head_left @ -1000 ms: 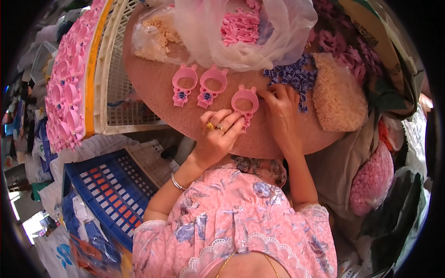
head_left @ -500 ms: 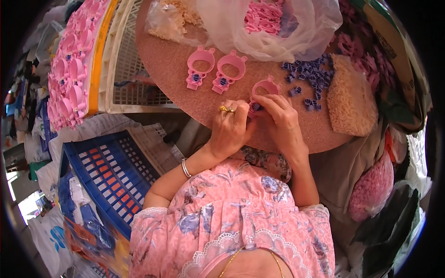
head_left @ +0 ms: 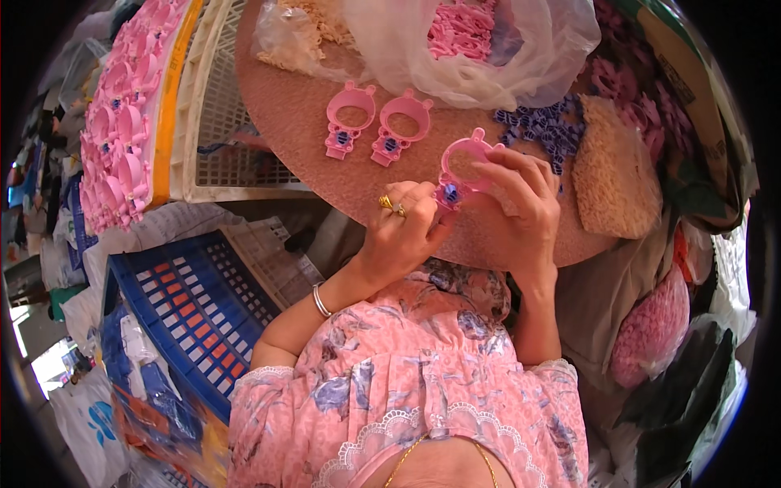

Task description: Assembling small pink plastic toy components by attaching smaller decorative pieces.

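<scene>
Both grips, left hand point(head_left: 400, 232) and right hand point(head_left: 529, 198), are clamped on the pink frame point(head_left: 457, 180), which I hold over the surface point(head_left: 303, 146); if I press unevenly, it could twist free or its blue piece point(head_left: 450, 193) could pop out.

The head view looks down from the left of two head-worn fisheye cameras, at close range. The bare left hand point(head_left: 403, 228) and bare right hand point(head_left: 530, 203) lie near frame centre, the rounded reddish-brown tabletop point(head_left: 285, 114) beyond, the lace-trimmed pink floral fabric garment point(head_left: 390, 374) below.
</scene>
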Motion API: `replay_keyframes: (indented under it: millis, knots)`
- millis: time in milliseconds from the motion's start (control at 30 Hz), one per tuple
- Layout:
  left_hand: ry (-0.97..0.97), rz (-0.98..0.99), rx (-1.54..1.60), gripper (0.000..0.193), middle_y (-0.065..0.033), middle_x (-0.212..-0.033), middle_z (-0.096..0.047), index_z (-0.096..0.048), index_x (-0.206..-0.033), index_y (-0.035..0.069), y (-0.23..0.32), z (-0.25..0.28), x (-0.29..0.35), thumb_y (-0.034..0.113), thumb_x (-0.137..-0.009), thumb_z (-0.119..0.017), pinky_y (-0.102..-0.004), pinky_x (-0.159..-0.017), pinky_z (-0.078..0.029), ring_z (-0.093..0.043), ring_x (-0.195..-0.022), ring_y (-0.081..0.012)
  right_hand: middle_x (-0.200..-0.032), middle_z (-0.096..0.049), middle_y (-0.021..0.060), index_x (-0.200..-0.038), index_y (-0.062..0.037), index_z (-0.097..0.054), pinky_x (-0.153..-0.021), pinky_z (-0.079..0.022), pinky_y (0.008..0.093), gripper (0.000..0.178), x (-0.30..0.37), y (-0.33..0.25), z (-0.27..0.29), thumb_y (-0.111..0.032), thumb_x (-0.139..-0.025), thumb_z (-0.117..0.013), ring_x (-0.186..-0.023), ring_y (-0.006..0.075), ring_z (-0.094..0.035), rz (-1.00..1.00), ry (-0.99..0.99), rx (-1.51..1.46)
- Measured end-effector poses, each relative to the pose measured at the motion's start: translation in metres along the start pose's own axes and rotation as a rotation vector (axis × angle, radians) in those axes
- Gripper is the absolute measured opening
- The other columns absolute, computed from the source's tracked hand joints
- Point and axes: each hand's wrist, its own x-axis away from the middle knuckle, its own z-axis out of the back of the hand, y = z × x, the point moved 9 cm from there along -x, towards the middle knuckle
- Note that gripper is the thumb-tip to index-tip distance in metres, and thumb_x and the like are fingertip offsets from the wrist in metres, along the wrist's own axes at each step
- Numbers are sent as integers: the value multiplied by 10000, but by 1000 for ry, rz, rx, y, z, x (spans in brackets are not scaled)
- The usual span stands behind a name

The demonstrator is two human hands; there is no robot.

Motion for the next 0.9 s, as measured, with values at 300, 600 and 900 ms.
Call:
replay_keyframes:
  millis: [300,600,900]
  knots:
    - [53,44,79,393,-150,-984,-636,-515,-1005,27,0,-1,-11,80,-739,-800,-419,-774,-494,-615,-868,-331,-1059,-540,128,-1068,-76,-606,-922,-374,403,464,4,31,0,-13,-654,-805,-1029,294,-514,-337,233,-427]
    - [-51,189,-282,419,-142,-869,-588,-539,-981,41,-31,-8,8,106,-689,-832,-447,-771,-461,-572,-833,-351,-1082,-666,104,-1026,-67,-684,-832,-465,399,233,-1,143,83,-93,-795,-702,-988,316,-617,-338,395,587]
    - [-72,270,-318,380,-145,-886,-585,-525,-995,28,-39,-10,0,122,-753,-801,-451,-781,-438,-558,-859,-341,-1077,-651,216,-1150,-52,-607,-862,-485,484,339,-110,269,24,-198,-847,-647,-1031,413,-605,-255,191,357]
